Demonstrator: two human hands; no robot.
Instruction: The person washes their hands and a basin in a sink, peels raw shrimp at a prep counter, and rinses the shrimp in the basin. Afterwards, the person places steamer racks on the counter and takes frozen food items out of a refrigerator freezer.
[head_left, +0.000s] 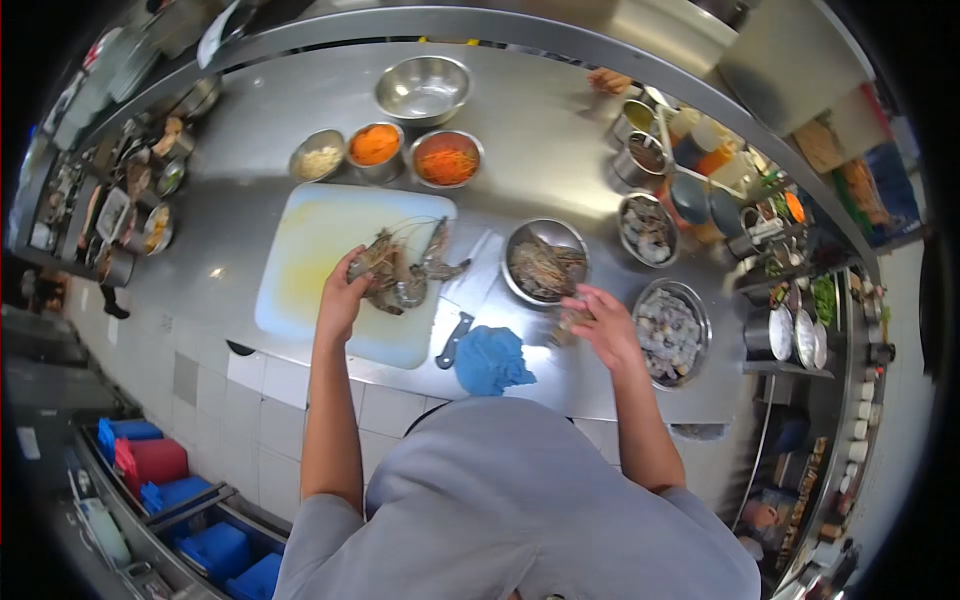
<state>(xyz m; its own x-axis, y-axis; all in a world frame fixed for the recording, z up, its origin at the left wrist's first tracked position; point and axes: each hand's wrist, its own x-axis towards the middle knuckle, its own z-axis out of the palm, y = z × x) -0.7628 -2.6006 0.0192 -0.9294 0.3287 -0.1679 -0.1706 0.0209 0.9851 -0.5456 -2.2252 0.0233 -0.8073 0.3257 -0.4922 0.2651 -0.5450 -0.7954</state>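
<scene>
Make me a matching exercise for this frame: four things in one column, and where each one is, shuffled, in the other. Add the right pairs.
Things
1. Blue cloth
2. Left hand
3. Orange shreds
4. Peeled shrimp

Places
A. In the rightmost bowl of the three just beyond the cutting board
B. In the steel bowl to the right of the right hand
C. Crumpled next to the black knife handle
D. At the unpeeled shrimp on the cutting board

Right pairs: 1-C, 2-D, 3-A, 4-B
</scene>
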